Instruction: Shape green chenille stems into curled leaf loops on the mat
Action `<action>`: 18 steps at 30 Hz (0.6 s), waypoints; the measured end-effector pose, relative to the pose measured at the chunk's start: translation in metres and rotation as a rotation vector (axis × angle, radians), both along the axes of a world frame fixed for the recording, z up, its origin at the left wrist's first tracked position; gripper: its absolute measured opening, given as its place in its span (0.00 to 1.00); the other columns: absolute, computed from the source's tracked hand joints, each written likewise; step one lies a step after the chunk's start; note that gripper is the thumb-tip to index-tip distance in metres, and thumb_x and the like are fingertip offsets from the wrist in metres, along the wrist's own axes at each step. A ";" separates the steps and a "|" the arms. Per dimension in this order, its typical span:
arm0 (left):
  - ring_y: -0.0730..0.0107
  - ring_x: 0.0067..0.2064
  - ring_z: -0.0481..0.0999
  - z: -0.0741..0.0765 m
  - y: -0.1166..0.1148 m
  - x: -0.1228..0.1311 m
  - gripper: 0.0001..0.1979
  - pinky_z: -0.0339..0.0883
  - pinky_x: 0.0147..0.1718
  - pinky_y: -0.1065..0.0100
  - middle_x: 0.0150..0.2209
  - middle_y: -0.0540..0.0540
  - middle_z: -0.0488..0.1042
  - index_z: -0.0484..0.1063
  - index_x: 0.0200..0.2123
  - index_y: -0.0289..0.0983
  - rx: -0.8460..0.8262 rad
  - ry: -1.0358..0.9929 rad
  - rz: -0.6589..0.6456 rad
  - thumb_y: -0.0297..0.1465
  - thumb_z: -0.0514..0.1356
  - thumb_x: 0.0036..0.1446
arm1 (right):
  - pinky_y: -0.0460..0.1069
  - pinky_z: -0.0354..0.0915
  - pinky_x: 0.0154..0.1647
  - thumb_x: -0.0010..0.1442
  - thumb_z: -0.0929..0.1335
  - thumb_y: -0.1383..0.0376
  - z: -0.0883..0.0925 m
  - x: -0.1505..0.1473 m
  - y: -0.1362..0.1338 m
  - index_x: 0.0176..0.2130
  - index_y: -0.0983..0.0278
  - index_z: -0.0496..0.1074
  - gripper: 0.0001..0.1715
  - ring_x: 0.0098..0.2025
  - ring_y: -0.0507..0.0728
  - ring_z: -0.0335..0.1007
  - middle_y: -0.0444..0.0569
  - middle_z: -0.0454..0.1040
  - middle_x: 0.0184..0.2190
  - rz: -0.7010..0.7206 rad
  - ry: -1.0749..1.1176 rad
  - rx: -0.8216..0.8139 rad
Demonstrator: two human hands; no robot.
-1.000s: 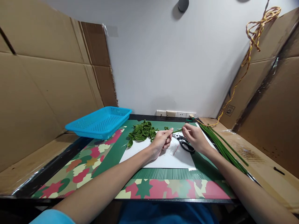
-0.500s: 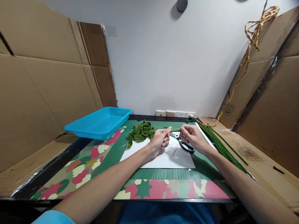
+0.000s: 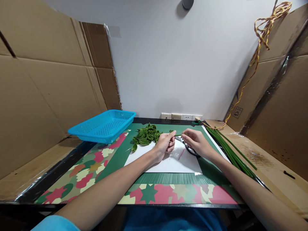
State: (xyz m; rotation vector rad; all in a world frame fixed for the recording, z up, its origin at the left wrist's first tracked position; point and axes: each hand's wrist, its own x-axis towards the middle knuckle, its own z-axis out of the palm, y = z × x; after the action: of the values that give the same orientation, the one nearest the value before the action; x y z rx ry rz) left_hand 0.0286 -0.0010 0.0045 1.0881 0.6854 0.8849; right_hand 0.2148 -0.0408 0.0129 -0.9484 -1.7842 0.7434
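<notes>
A short green pipe cleaner (image 3: 178, 135) stretches between my two hands over the white paper (image 3: 158, 167). My left hand (image 3: 166, 142) pinches it between thumb and fingers. At its right end my right hand (image 3: 197, 141) has its fingertips closed on it. Partly hidden under my right hand lie the scissors (image 3: 192, 152) with black handles. Left of my left hand rests a pile of green leaf shapes (image 3: 146, 134) bent from pipe cleaners. A small clear plastic bag (image 3: 177, 152) with a red line lies on the paper below my hands.
A blue perforated basket (image 3: 103, 126) stands at the back left. Long green pipe cleaners (image 3: 228, 150) lie in a bundle on the right. Cardboard walls (image 3: 48, 73) flank the table, with a power strip (image 3: 176, 116) at the back and a twisted yellow cord (image 3: 247, 81) hanging at right.
My right hand has shifted slightly left along the pipe cleaner, toward my left hand, and covers more of the scissors. The left hand stays nearly in place.
</notes>
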 end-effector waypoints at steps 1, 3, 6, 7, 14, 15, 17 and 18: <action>0.84 0.12 0.54 0.000 0.000 0.000 0.26 0.39 0.11 0.78 0.15 0.58 0.57 0.62 0.23 0.37 0.009 0.009 -0.003 0.50 0.68 0.53 | 0.46 0.51 0.23 0.69 0.66 0.51 -0.001 0.000 0.000 0.36 0.63 0.70 0.18 0.24 0.50 0.54 0.41 0.63 0.23 -0.013 -0.030 0.005; 0.85 0.13 0.53 0.001 -0.001 0.001 0.26 0.40 0.11 0.78 0.16 0.58 0.57 0.62 0.23 0.37 0.036 0.029 -0.002 0.50 0.68 0.53 | 0.46 0.50 0.23 0.69 0.66 0.52 -0.002 0.000 0.000 0.36 0.63 0.71 0.18 0.23 0.50 0.53 0.40 0.61 0.22 -0.037 -0.077 0.021; 0.86 0.13 0.53 0.004 -0.001 0.001 0.27 0.40 0.12 0.79 0.17 0.58 0.57 0.62 0.23 0.36 0.088 0.052 0.023 0.51 0.68 0.53 | 0.46 0.49 0.22 0.68 0.67 0.53 0.001 0.003 -0.001 0.33 0.63 0.71 0.18 0.23 0.50 0.52 0.40 0.60 0.21 -0.062 -0.103 0.039; 0.86 0.13 0.53 0.004 -0.001 0.001 0.27 0.40 0.12 0.79 0.18 0.58 0.57 0.61 0.24 0.36 0.101 0.056 0.034 0.51 0.68 0.53 | 0.46 0.49 0.22 0.68 0.67 0.52 0.002 0.004 -0.002 0.32 0.63 0.70 0.19 0.23 0.50 0.52 0.40 0.60 0.21 -0.064 -0.103 0.044; 0.86 0.14 0.53 0.005 0.000 -0.002 0.27 0.40 0.12 0.79 0.19 0.58 0.57 0.60 0.24 0.37 0.130 0.075 0.042 0.51 0.67 0.54 | 0.46 0.55 0.22 0.66 0.68 0.51 0.004 0.006 -0.003 0.36 0.64 0.73 0.18 0.23 0.50 0.59 0.43 0.68 0.25 -0.064 -0.073 0.049; 0.86 0.14 0.53 0.005 0.000 -0.002 0.27 0.40 0.12 0.79 0.19 0.58 0.57 0.60 0.24 0.37 0.133 0.081 0.031 0.51 0.67 0.54 | 0.46 0.56 0.22 0.66 0.69 0.52 0.003 0.005 -0.003 0.39 0.64 0.74 0.17 0.23 0.50 0.61 0.43 0.70 0.26 -0.060 -0.074 0.041; 0.86 0.14 0.54 0.005 -0.003 -0.001 0.26 0.41 0.12 0.78 0.19 0.58 0.57 0.61 0.25 0.37 0.149 0.100 0.009 0.51 0.67 0.54 | 0.46 0.59 0.22 0.66 0.69 0.53 0.001 0.004 -0.002 0.43 0.64 0.75 0.17 0.21 0.50 0.64 0.44 0.73 0.27 -0.042 -0.088 0.019; 0.85 0.15 0.54 0.005 -0.004 -0.001 0.26 0.42 0.12 0.78 0.20 0.58 0.58 0.61 0.25 0.37 0.165 0.115 -0.002 0.51 0.67 0.54 | 0.46 0.61 0.22 0.66 0.69 0.53 0.000 0.004 -0.002 0.44 0.64 0.76 0.17 0.21 0.51 0.66 0.45 0.74 0.28 -0.025 -0.100 0.008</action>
State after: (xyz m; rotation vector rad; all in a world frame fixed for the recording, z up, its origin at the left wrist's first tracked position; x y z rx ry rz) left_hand 0.0279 -0.0052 0.0095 1.2944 0.7153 0.8936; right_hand 0.2187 -0.0423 0.0125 -1.0160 -1.8572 0.6830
